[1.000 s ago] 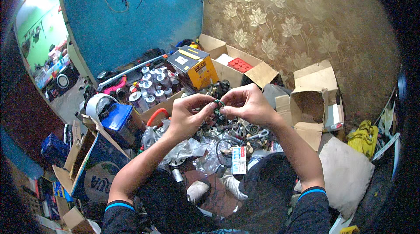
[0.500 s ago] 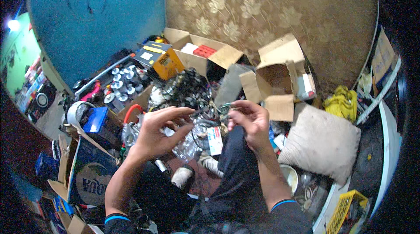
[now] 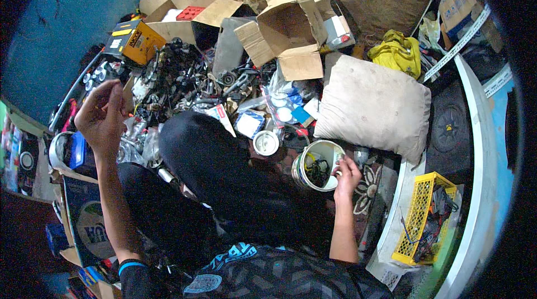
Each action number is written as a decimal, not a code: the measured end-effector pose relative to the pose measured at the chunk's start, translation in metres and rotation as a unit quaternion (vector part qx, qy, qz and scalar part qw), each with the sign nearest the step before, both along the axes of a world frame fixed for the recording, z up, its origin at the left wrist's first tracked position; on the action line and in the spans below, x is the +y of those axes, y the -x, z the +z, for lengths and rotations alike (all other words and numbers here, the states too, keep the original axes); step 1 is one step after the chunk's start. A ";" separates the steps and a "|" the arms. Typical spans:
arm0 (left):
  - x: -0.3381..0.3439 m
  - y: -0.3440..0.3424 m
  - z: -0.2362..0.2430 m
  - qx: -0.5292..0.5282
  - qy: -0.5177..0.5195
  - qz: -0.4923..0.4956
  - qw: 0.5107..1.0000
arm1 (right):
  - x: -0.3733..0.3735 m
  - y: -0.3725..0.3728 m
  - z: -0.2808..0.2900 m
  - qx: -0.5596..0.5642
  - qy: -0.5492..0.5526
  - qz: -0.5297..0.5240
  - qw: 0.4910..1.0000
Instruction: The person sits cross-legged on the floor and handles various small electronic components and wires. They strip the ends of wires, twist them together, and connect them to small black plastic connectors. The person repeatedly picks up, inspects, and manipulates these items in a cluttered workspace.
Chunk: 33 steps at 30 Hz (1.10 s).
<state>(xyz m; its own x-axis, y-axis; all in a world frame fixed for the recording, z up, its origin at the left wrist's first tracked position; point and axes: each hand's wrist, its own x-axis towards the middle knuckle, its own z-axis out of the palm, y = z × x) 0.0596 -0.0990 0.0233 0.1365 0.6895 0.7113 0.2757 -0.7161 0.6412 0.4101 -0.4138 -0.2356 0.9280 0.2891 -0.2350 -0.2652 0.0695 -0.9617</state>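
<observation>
We see a heap of dark metal parts (image 3: 184, 70) at upper left, outside the white bucket (image 3: 332, 153) right of centre. We judge handling at the bucket incomplete: dark, wiry contents (image 3: 318, 171) lie inside. Our left hand (image 3: 102, 117) is raised, its fingers loosely curled; our right hand (image 3: 347, 180) bends its fingers at the bucket's right rim. We cannot tell whether either pinches anything.
</observation>
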 end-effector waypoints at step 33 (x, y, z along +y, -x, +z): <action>0.140 0.115 -0.183 -0.298 0.258 0.201 0.897 | 0.392 0.037 -0.022 -0.160 0.017 0.327 0.931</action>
<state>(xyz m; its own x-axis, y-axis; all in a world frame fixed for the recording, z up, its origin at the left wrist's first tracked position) -0.0552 0.0409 -0.1595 -0.4948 0.8565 0.1468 -0.0571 -0.2006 0.9780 0.3736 -0.0217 -0.2571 0.5792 0.8152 0.0042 0.0600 -0.0375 -0.9975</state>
